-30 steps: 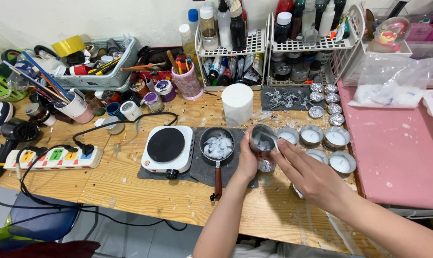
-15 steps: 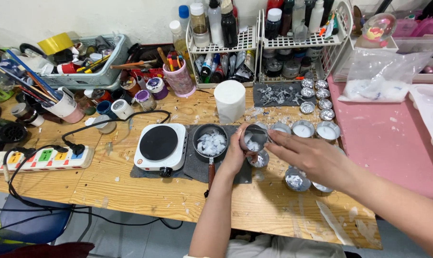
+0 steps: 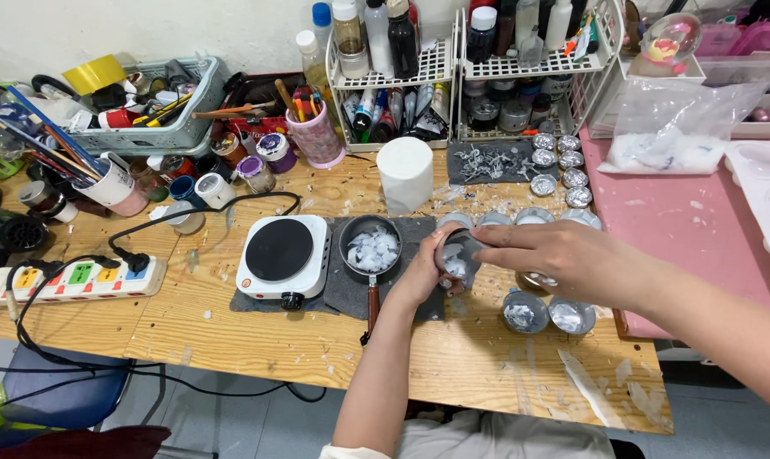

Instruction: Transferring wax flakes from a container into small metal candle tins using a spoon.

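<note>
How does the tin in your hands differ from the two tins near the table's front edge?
The held tin is lifted and tipped on its side in the left hand, with the right hand at its mouth; the two front tins stand upright on the table, untouched. The held one is next to the small pot; the front pair is farther right. All are small round silver tins with white bits inside.

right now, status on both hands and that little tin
Left hand cups the small metal tin, tilted beside the wax pot. Right hand fingers at the tin's mouth. Filled tins close under the right wrist.
</note>
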